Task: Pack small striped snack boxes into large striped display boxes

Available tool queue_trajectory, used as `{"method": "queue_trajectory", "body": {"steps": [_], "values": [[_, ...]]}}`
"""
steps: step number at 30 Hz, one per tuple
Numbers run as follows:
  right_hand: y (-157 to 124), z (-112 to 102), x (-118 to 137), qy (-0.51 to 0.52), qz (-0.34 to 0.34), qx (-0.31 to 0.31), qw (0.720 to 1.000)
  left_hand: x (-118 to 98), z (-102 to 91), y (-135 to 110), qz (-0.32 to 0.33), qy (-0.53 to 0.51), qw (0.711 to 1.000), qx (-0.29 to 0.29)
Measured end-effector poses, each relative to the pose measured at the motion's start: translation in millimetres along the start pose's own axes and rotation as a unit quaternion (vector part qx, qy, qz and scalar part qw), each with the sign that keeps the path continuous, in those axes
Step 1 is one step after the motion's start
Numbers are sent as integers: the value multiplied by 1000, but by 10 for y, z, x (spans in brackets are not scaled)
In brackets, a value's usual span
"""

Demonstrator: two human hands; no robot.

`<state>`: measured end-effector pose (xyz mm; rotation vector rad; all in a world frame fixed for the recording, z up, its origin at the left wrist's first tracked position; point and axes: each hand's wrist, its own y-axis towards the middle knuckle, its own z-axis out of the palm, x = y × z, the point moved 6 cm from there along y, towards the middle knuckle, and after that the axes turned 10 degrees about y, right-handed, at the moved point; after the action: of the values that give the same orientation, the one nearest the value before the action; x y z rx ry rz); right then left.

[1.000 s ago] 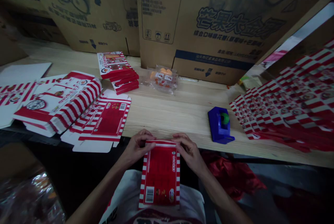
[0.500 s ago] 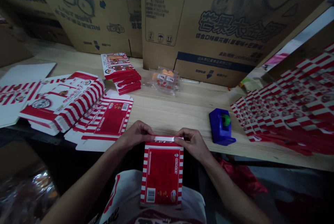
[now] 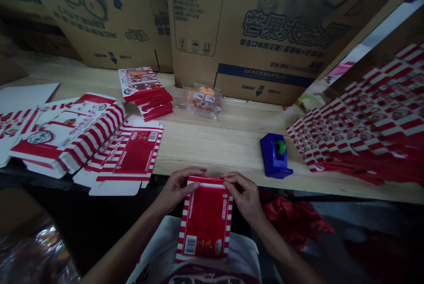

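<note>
Fingers of left hand [image 3: 175, 189] and right hand [image 3: 245, 195] pinched the top edge of 1 red-and-white striped carton [image 3: 205, 220], held upright over the lap, just before the surface [image 3: 215, 142]. Blue tape dispenser [image 3: 274, 156] sat near, right.

Pale wooden bench [image 3: 215, 142] bearing flat red-and-white striped cartons [image 3: 79, 136] at left, small carton stack [image 3: 145, 92], clear candy packet [image 3: 202, 100], blue tape dispenser [image 3: 274, 156], fanned cartons [image 3: 361, 120] at right, brown boxes [image 3: 251, 28] behind.
</note>
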<state>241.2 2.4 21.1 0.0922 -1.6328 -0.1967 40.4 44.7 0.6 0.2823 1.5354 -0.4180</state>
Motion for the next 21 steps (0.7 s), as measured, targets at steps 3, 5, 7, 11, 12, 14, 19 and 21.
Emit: {"method": "queue_trajectory", "body": {"steps": [3, 5, 7, 11, 12, 14, 19, 21], "values": [[-84, 31, -24, 10, 13, -4, 1000, 67, 52, 4, -25, -37, 997, -55], [-99, -38, -46, 13, 26, -10, 1000, 96, 22, 11, -29, -29, 995, -94], [-68, -311, -49, -5, 17, -73, 997, 130, -26, 24, -31, -9, 993, -113], [-64, -1321, 28, -123, -52, -328, 935, 227, -76, 69, -37, 16, 995, -94], [-68, -1541, 9, -142, -41, -365, 919, 244, -74, 78, -37, 20, 995, -85], [-44, -1846, -99, -146, 8, -384, 912, 253, -62, 88, -31, 29, 996, -75], [46, -1941, -353, -77, 40, -383, 920, 184, -36, 87, -22, 43, 994, -95], [50, -1886, -404, -43, 29, -408, 911, 143, -33, 81, -20, 44, 993, -106]]}}
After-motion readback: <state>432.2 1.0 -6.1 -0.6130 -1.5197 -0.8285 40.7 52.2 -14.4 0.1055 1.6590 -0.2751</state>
